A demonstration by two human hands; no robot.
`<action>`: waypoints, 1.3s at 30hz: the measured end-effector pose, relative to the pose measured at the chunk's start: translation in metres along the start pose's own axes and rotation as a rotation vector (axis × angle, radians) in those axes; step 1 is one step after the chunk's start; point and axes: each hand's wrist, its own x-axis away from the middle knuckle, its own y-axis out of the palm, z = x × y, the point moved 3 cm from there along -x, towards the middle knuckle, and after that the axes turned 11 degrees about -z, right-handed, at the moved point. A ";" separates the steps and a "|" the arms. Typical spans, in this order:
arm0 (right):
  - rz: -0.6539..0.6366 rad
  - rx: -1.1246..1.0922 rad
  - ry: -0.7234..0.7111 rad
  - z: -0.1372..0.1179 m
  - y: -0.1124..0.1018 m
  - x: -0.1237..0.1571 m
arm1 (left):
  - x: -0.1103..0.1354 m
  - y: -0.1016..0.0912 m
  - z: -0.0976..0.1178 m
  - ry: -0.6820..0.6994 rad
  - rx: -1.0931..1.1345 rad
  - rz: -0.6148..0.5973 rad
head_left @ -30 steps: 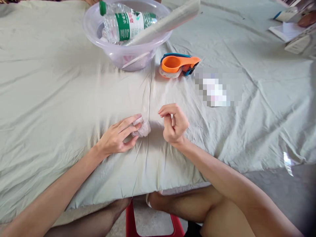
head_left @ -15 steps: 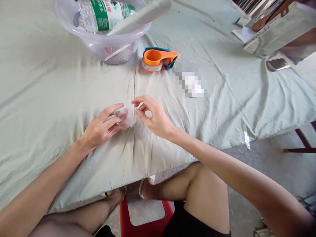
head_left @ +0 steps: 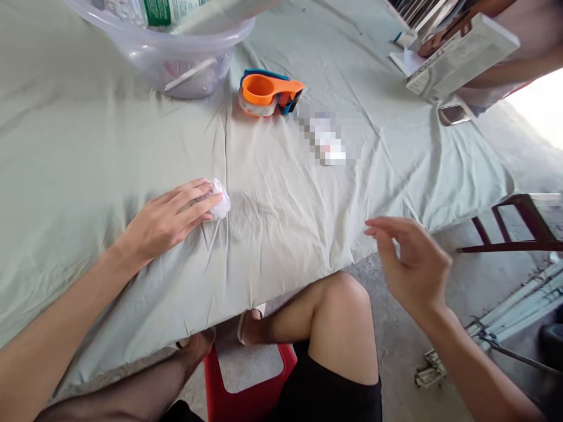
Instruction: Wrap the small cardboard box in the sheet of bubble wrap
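My left hand (head_left: 169, 220) lies over a small crumpled clear plastic bundle (head_left: 221, 201), its fingers curved round it on the cloth. Part of the bundle is hidden under the fingers. Out past the table's front edge, my right hand (head_left: 411, 264) is raised with thumb and fingertips pinched together. Whatever may be between those fingertips is too small to make out. Farther back on the cloth sits an orange and blue tape dispenser (head_left: 271, 92) with a roll of tape in it.
A translucent basin (head_left: 193, 70) holds a green-labelled bottle (head_left: 158, 10) and a clear plastic roll (head_left: 220, 16). A pixelated item (head_left: 326, 139) and a phone (head_left: 454, 114) lie on the cloth. At far right a person's arm (head_left: 510, 67) is beside a white box (head_left: 466, 55).
My right hand has moved away from the plastic bundle, rightward past the table edge. My left hand has closed down over the bundle. The view has shifted slightly.
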 end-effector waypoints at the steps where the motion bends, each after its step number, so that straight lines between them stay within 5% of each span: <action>1: -0.080 0.053 0.007 0.010 0.003 0.015 | 0.000 0.001 0.000 -0.003 0.006 0.002; 7: -0.418 0.133 0.055 0.045 0.021 0.054 | 0.005 0.005 -0.006 -0.091 0.109 -0.029; 20: -0.555 0.100 0.182 0.049 0.022 0.026 | 0.002 0.005 -0.002 -0.003 -0.001 0.050; 26: -0.491 0.024 0.133 0.051 0.021 0.016 | 0.001 0.003 -0.003 0.001 -0.004 0.042; 32: -0.663 0.011 0.249 0.048 0.023 0.006 | 0.008 0.006 -0.008 -0.088 0.136 0.005; 39: -0.779 0.057 0.152 0.045 0.021 -0.005 | 0.004 0.004 -0.007 0.034 0.017 0.087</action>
